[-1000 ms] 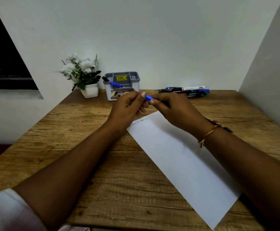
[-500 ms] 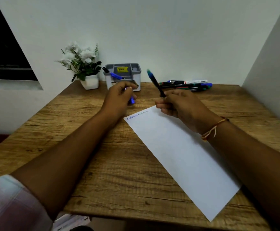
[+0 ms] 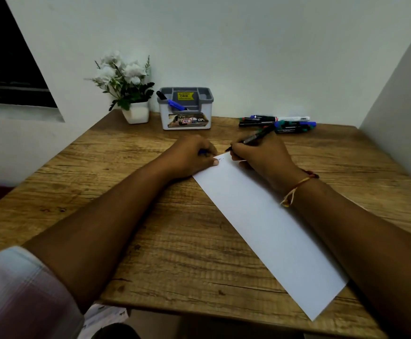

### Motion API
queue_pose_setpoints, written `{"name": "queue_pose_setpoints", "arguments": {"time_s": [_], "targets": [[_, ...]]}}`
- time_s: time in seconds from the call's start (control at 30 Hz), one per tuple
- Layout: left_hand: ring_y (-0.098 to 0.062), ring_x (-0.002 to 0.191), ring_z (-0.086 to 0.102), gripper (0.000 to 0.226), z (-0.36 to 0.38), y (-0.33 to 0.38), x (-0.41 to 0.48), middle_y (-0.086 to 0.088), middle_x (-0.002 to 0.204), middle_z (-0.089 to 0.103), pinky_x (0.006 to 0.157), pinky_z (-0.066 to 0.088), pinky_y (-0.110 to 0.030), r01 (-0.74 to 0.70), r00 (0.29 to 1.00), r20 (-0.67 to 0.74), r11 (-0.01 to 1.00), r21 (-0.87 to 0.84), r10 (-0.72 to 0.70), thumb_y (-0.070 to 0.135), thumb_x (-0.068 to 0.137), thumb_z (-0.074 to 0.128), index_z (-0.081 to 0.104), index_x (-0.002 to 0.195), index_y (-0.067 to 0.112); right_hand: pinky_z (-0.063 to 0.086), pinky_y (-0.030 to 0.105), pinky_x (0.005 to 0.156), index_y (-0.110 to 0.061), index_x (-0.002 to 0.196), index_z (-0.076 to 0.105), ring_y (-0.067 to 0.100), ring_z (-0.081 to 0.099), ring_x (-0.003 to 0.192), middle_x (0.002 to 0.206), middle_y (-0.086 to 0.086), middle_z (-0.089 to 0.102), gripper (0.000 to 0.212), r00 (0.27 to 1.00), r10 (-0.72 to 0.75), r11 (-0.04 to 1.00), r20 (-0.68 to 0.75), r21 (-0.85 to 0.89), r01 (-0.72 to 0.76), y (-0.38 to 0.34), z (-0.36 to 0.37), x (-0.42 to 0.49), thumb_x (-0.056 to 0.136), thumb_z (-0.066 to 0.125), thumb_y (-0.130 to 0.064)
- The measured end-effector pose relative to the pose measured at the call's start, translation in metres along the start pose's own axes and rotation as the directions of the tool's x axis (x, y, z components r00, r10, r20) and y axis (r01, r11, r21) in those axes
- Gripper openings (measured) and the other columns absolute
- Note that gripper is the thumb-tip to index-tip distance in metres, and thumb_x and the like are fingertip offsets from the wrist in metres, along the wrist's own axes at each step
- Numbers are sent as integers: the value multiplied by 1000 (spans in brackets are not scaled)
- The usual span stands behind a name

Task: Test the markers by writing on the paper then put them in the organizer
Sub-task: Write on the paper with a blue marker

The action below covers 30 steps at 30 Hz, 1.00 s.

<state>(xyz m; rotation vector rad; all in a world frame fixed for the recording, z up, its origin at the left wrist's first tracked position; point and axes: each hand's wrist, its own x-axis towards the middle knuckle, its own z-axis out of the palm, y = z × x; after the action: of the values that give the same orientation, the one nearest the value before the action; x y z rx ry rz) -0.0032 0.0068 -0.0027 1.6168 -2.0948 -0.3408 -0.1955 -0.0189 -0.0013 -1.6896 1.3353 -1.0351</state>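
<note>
While the left hand (image 3: 194,156) is pinning the far corner of the paper (image 3: 260,223) and gripping a blue cap (image 3: 202,152), the right hand (image 3: 260,152) is holding a marker (image 3: 251,139) with its tip at the paper's far edge. The organizer (image 3: 186,113) is standing beyond, already holding two markers.

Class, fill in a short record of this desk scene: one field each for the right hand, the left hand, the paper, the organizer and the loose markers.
right hand: holds marker, tip at paper's far end
left hand: pins paper corner, blue cap inside
paper: faint writing at far end
organizer: two markers inside
loose markers: table's far right
</note>
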Motion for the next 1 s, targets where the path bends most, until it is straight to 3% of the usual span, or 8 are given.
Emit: {"name": "queue_pose_setpoints", "arguments": {"time_s": [0.07,0.17,0.27,0.43,0.63,0.77,0.87,1.0], "targets": [[-7,100,58,30,0,-1,1,8,109,67,82,46,-22,-4,999,32,1000,-30,5,28,88,72,73,117,19,62,41,76,-12,85,80,20,74,70,79,8,79,9,999,-1,1000,33,-27,2,0,1,-1,79,72,-14],[-2,97,56,32,0,-2,1,11,108,66,75,39,-9,-2,999,54,997,-72,6,28,87,73,72,119,21,62,50,81,-11,83,79,17,69,66,74,9,77,16,999,-26,997,45,-67,29,1,2,-1,73,72,-23],[-4,100,59,32,1,-4,2,10,110,68,80,43,-15,10,998,55,995,-97,-5,29,86,75,73,117,23,61,55,82,-10,78,78,25,73,70,71,8,76,24,998,-32,997,51,-66,36,4,3,2,68,69,-29],[-4,101,60,33,2,-8,4,8,113,69,83,43,-17,24,998,52,991,-133,-18,30,84,77,73,116,23,63,51,82,-8,76,78,19,70,65,70,9,77,18,998,-22,998,51,-52,25,9,5,5,75,69,-24],[-6,102,60,35,3,-10,5,9,114,69,86,47,-21,25,998,54,992,-127,-18,32,84,77,73,117,23,55,24,63,-11,82,80,6,65,59,74,7,77,9,997,-35,995,62,-94,41,9,5,7,82,71,-12],[-5,100,59,35,3,-10,5,11,109,66,82,44,-18,23,998,54,991,-131,-16,31,84,77,72,117,22,58,39,72,-9,69,75,12,66,60,69,9,75,14,996,-44,992,75,-118,53,10,5,9,76,66,-17],[-4,100,60,35,3,-11,5,10,112,67,79,44,-15,31,998,56,989,-146,-23,31,83,77,72,117,23,61,51,78,-8,70,75,18,68,64,68,8,75,18,997,-53,990,50,-127,59,13,5,11,74,65,-23],[-3,98,57,34,3,-12,5,12,108,64,76,40,-10,32,998,55,989,-144,-24,30,84,77,72,117,23,62,49,80,-9,73,77,24,73,71,70,7,76,16,998,-48,991,35,-123,52,15,6,12,76,68,-21]]}}
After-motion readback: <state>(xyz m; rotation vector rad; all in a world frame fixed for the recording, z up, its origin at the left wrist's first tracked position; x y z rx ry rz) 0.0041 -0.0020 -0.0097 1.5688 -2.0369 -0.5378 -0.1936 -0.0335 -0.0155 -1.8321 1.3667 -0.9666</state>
